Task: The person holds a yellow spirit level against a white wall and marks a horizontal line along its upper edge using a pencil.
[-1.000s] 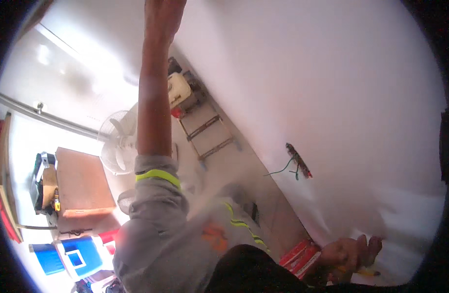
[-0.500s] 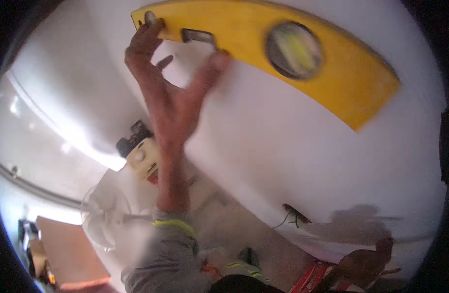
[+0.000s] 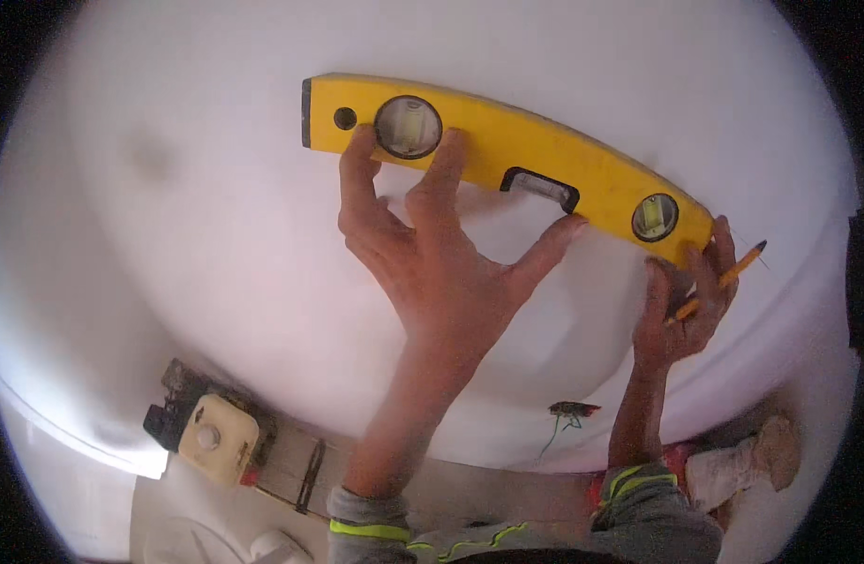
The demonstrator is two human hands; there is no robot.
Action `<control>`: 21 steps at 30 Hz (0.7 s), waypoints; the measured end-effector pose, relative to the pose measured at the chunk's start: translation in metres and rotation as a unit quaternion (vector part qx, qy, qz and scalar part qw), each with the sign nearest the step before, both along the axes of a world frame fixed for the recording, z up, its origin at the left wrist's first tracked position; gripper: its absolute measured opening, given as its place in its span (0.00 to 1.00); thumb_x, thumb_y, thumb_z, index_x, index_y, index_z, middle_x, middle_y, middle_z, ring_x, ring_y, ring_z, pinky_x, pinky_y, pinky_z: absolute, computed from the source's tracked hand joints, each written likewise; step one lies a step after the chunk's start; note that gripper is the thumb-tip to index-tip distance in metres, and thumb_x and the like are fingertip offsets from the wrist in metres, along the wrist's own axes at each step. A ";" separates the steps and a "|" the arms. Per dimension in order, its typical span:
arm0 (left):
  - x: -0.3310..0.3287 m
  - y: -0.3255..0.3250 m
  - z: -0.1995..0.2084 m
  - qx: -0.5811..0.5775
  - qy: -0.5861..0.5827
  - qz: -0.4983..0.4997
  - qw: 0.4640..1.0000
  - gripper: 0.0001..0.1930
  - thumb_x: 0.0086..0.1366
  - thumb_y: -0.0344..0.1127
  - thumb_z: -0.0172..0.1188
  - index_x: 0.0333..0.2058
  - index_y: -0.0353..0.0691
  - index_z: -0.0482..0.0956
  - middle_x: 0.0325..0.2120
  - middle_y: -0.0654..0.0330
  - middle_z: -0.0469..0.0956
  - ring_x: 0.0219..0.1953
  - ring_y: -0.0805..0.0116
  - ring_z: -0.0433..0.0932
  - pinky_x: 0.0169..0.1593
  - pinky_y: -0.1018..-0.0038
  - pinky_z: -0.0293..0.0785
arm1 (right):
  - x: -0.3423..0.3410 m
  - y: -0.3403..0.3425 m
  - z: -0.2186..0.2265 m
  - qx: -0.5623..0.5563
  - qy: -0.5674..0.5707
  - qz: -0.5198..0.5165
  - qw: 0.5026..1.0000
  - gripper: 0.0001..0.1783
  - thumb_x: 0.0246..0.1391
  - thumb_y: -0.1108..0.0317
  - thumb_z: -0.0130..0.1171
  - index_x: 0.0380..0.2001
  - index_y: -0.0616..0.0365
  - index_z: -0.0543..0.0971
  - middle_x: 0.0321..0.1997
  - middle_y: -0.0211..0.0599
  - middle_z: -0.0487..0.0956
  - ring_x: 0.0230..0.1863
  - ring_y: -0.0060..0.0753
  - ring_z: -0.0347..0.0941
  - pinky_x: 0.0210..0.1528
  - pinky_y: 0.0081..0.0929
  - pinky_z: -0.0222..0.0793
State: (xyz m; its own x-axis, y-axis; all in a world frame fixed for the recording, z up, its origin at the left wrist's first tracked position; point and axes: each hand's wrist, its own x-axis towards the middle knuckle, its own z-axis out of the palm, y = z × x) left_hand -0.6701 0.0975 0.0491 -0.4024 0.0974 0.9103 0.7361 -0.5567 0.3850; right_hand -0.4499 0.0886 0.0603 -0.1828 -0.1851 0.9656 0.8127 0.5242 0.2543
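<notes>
Item: yellow spirit level (image 3: 507, 155), long bar with a black end cap at its left end, a round vial window above your left fingers, a black-framed rectangular window near the middle, a second round vial window near its right end. It lies flat against the white wall (image 3: 216, 235), running from upper left down to lower right.

Your left hand (image 3: 432, 263): fingers (image 3: 357, 169) spread wide and open, the forefinger and middle finger tips pressing the level's lower edge either side of the left round vial, the thumb tip reaching the edge just below the rectangular window. Nothing is clasped; the hand pins the bar to the wall.

Your right hand (image 3: 681, 305): fingers curled shut around an orange pencil (image 3: 723, 280), dark tip pointing up and right, just below the level's right end. The fingertips touch that end's underside.

Sleeves: grey with bright yellow-green bands at both cuffs.

Below your left fingers: a cream and black boxy device (image 3: 206, 434) on the floor by the wall. Below your right fingers: a small dark fitting with a green wire (image 3: 568, 414) hanging from the wall.

Surface: plain white painted wall, unmarked, evenly lit.
</notes>
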 end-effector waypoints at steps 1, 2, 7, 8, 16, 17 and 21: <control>-0.002 0.002 -0.001 0.011 0.004 -0.015 1.000 0.50 0.39 0.55 0.80 0.58 0.39 0.66 0.61 0.42 0.52 0.64 0.43 0.53 0.64 0.47 0.56 | 0.003 0.000 0.003 0.012 -0.004 -0.024 1.000 0.21 0.51 0.71 0.69 0.49 0.55 0.77 0.60 0.56 0.71 0.60 0.55 0.69 0.60 0.45 0.69; -0.008 0.004 -0.004 0.022 0.008 -0.030 0.999 0.48 0.41 0.54 0.80 0.58 0.41 0.68 0.61 0.43 0.52 0.64 0.44 0.53 0.63 0.47 0.57 | 0.002 -0.001 0.004 0.023 -0.009 -0.046 0.999 0.20 0.52 0.71 0.68 0.48 0.55 0.77 0.60 0.56 0.71 0.60 0.54 0.69 0.59 0.44 0.70; -0.045 0.007 -0.014 -0.021 0.093 0.038 0.995 0.33 0.51 0.48 0.74 0.57 0.59 0.74 0.61 0.54 0.60 0.62 0.52 0.57 0.58 0.53 0.56 | 0.000 0.001 0.000 0.023 0.013 -0.020 0.999 0.17 0.52 0.74 0.67 0.46 0.55 0.79 0.59 0.55 0.72 0.59 0.53 0.69 0.58 0.43 0.71; -0.054 0.011 -0.014 -0.014 0.113 0.059 0.992 0.32 0.52 0.47 0.74 0.56 0.58 0.75 0.61 0.54 0.61 0.62 0.53 0.57 0.59 0.53 0.56 | 0.001 0.001 0.001 0.027 0.009 -0.019 0.999 0.17 0.52 0.74 0.67 0.46 0.55 0.79 0.59 0.55 0.72 0.59 0.53 0.69 0.58 0.44 0.71; -0.096 0.039 0.001 0.077 0.112 0.023 0.990 0.22 0.56 0.46 0.70 0.51 0.53 0.81 0.64 0.52 0.62 0.67 0.52 0.55 0.61 0.53 0.59 | -0.004 0.001 -0.004 -0.003 0.043 -0.009 0.999 0.17 0.49 0.77 0.67 0.44 0.54 0.80 0.60 0.56 0.71 0.59 0.54 0.69 0.61 0.45 0.70; -0.100 0.037 0.003 0.080 0.117 0.021 0.990 0.23 0.57 0.48 0.69 0.51 0.50 0.80 0.66 0.50 0.59 0.67 0.51 0.56 0.62 0.52 0.60 | -0.005 0.001 0.000 -0.001 0.050 -0.007 0.999 0.17 0.48 0.77 0.68 0.44 0.53 0.80 0.60 0.56 0.71 0.59 0.54 0.69 0.60 0.45 0.70; -0.098 0.044 -0.006 0.028 0.062 -0.012 0.998 0.21 0.54 0.40 0.68 0.48 0.47 0.81 0.67 0.48 0.57 0.67 0.49 0.57 0.65 0.55 0.59 | -0.014 0.000 -0.003 0.010 0.010 -0.065 0.998 0.17 0.48 0.76 0.66 0.44 0.58 0.78 0.59 0.58 0.71 0.56 0.52 0.70 0.53 0.42 0.71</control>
State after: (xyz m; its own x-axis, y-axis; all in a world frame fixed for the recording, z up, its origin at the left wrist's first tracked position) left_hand -0.7683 0.1415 0.0434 -0.2847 0.0525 0.9572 0.7623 -0.5930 0.2593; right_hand -0.4642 0.0884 0.0570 -0.1865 -0.1800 0.9658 0.8788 0.4090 0.2459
